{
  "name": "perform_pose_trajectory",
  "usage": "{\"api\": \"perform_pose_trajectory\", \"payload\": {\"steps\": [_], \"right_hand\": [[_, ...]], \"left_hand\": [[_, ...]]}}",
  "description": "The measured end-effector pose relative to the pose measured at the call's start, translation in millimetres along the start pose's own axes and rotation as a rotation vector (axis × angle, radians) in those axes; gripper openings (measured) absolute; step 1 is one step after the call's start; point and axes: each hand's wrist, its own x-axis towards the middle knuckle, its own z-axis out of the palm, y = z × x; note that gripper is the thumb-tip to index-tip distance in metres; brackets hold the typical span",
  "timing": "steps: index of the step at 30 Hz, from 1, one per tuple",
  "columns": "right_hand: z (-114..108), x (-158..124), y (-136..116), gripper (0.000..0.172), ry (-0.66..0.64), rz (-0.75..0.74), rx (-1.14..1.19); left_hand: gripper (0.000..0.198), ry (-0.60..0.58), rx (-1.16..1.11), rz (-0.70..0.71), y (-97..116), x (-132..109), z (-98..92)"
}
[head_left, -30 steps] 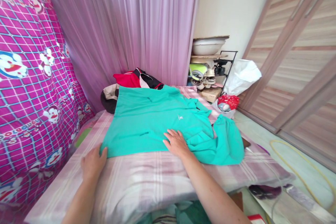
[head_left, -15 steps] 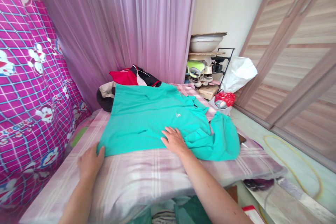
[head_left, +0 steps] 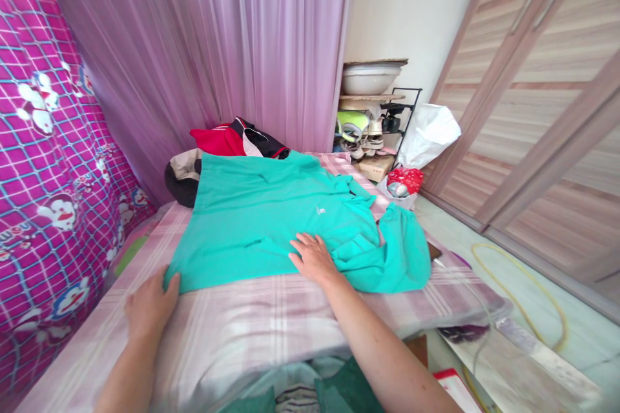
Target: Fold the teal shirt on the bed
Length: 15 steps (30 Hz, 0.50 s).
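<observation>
A teal jacket [head_left: 242,213] lies spread on its side across the bed, with a small white logo on the chest and short dark pocket slits. Its near sleeve is bunched and folded at the right. At the jacket's lower left hem corner is my left hand [head_left: 151,303], with the cloth edge between thumb and fingers; the fingertips are partly hidden. My right hand [head_left: 314,260] rests flat on the near side of the jacket, fingers spread and palm down.
A red and black garment [head_left: 237,137] and a black and beige item [head_left: 184,177] lie behind the jacket on the plaid bed sheet [head_left: 242,329]. Beyond the bed's right end stand a shoe rack [head_left: 382,122], plastic bags [head_left: 429,135] and a wardrobe [head_left: 533,110]. A yellow cord [head_left: 537,329] lies on the floor.
The whole view has shifted slightly, so everything sits a little further left. Both hands keep about the same places on the jacket, which looks unchanged.
</observation>
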Motion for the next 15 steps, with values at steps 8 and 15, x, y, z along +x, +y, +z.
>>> {"api": "perform_pose_trajectory", "payload": {"steps": [8,15], "right_hand": [[-1.3,-0.5,-0.2,0.046,0.013,-0.017,-0.001],[-2.1,-0.7,-0.6,0.045,0.013,-0.014,-0.007]], "left_hand": [[0.066,-0.015,0.031,0.018,3.0,-2.2,-4.4],[0.066,-0.055,0.064,0.0,6.2,-1.8,-8.0]]}}
